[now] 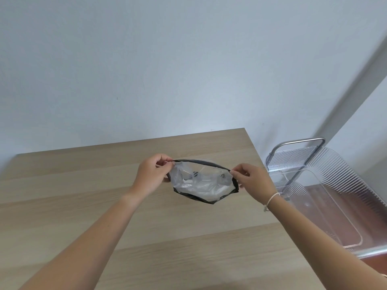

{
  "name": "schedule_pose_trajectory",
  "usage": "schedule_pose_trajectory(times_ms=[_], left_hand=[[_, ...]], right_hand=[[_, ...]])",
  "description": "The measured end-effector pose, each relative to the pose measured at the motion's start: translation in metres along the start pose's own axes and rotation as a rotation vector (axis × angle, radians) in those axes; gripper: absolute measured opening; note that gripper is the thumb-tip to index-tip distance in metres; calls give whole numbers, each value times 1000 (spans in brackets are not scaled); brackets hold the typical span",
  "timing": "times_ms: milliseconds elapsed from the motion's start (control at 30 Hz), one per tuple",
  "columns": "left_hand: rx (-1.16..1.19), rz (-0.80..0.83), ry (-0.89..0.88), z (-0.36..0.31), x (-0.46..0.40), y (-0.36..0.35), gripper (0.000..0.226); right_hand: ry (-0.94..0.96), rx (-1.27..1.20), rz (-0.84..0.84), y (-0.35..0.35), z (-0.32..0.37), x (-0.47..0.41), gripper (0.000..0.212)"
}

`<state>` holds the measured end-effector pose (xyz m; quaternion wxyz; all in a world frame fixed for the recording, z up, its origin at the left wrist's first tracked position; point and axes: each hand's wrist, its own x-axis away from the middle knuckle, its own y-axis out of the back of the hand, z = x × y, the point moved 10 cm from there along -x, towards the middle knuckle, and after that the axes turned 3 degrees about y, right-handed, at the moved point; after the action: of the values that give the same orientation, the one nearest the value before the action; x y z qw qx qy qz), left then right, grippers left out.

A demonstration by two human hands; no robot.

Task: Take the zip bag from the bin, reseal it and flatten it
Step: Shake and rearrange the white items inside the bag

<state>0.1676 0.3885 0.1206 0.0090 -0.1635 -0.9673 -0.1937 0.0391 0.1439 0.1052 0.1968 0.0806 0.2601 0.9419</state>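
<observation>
Zip bag (pixel 201 183) held in the air over the counter (pixel 104 206), clear film with black edging, already out of the bin (pixel 326 197). Left hand (pixel 149 176) pinches the left end of the dark zip strip; right hand (pixel 254 181) pinches the right end. Strip bows upward between them; whether it is sealed cannot be told. Best approach, by judgement: pull the strip taut, then run pinched fingers along it end to end. Bin stands just off the counter's right edge, clear of the work. Counter below is bare wood; nothing obstructs flattening.
</observation>
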Motion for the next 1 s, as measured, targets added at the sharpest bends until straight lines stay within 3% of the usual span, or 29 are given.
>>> schedule_pose_trajectory(times_ms=[267, 467, 633, 733, 933, 1000], left_hand=[[126, -9, 85, 15, 7, -12, 11], [336, 146, 285, 40, 6, -25, 27], [139, -95, 233, 42, -4, 8, 22], [84, -151, 151, 34, -10, 23, 20], [119, -167, 181, 34, -13, 36, 25], [-53, -252, 54, 16, -8, 47, 31]], right_hand=[[-312, -351, 154, -51, -57, 14, 10], [-291, -404, -59, -34, -56, 8, 11], [-192, -205, -187, -3, -27, 3, 13], [-132, -131, -154, 6, -5, 2, 11], [-141, -244, -89, -1, 16, 6, 12], [-150, -250, -80, -3, 17, 5, 9]])
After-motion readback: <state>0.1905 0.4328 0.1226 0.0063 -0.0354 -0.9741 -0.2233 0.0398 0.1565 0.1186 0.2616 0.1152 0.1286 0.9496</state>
